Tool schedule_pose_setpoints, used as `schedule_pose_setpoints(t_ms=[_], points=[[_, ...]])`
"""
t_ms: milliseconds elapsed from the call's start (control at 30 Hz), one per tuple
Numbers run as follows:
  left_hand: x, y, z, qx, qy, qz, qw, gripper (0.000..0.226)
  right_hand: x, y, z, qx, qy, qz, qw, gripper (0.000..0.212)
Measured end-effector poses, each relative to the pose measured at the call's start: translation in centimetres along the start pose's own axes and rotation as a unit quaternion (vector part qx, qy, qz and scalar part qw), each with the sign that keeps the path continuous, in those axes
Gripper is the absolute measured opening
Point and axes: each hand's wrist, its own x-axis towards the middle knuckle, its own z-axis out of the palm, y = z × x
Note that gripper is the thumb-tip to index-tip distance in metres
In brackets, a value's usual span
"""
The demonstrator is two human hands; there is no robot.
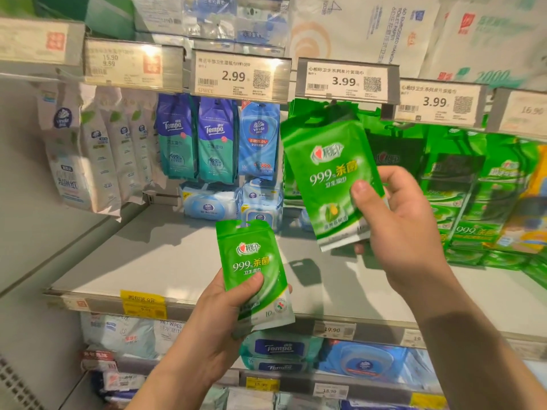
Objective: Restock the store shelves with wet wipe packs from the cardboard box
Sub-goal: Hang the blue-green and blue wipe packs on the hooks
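The restocking is under way but far from finished, judging by how the display looks. The right hand (396,220) pinches a green wet wipe pack (331,179) between thumb and curled fingers, holding it up tilted with its top hang-hole right at the hook below the 3.99 price tag (343,79), so this pack seems to be in the act of being hung. Behind it on that hook a few green packs (299,113) already hang, though whether they are fresh stock cannot be told. The left hand (225,315) grips a second green pack (254,273), thumb across its front and fingers wrapped behind, held low and near, over the front edge of the grey shelf (165,261); there may be more than one pack in that grip, since a further edge shows beneath it. That pack is waiting its turn. To the right, further hooks carry many green packs (461,196), and to the left hang blue Tempo packs (201,140) and white packs (88,149). The grey shelf has a wide bare stretch in its near part, with only a few blue lidded wipe packs (210,205) at the far side. The cardboard box is not in view, so how much stock remains in it cannot be judged.
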Motion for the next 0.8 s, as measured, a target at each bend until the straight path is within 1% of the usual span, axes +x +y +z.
schedule_pose_setpoints(t_ms=[67,167,267,367,400,533,667,700,800], points=[[-0.1,0.1,0.2,0.003,-0.005,-0.002,1.000,0.037,0.6,-0.4,0.4,0.013,0.009,-0.014,1.000,0.025],[-0.4,0.3,0.3,0.004,-0.008,-0.003,1.000,0.035,0.8,-0.7,0.8,0.036,0.010,-0.025,0.999,0.007],[-0.7,0.4,0.2,0.000,-0.003,-0.002,1.000,0.033,0.7,-0.9,1.1,0.054,0.015,-0.035,0.998,0.001],[-0.9,0.3,-0.1,-0.004,0.000,-0.005,1.000,0.033,0.6,-0.6,1.3,0.042,0.023,-0.079,0.996,0.006],[-1.0,0.3,-0.3,-0.004,0.002,-0.008,1.000,0.034,0.5,-0.5,1.4,0.040,0.029,-0.082,0.995,0.007],[-1.1,0.2,-0.4,-0.011,0.004,-0.016,1.000,0.033,0.9,-0.1,1.3,0.062,0.063,-0.048,0.995,0.005],[-1.0,0.2,-0.3,-0.010,0.006,-0.016,1.000,0.032,1.2,0.5,1.5,0.051,0.057,-0.014,0.997,0.008],[-1.0,0.2,-0.3,-0.008,0.009,-0.016,1.000,0.032,1.3,0.7,1.6,0.048,0.057,-0.008,0.997,0.011],[-1.0,0.1,-0.1,-0.002,0.012,-0.019,1.000,0.033,1.4,1.2,1.9,0.019,0.073,0.014,0.997,0.030]])
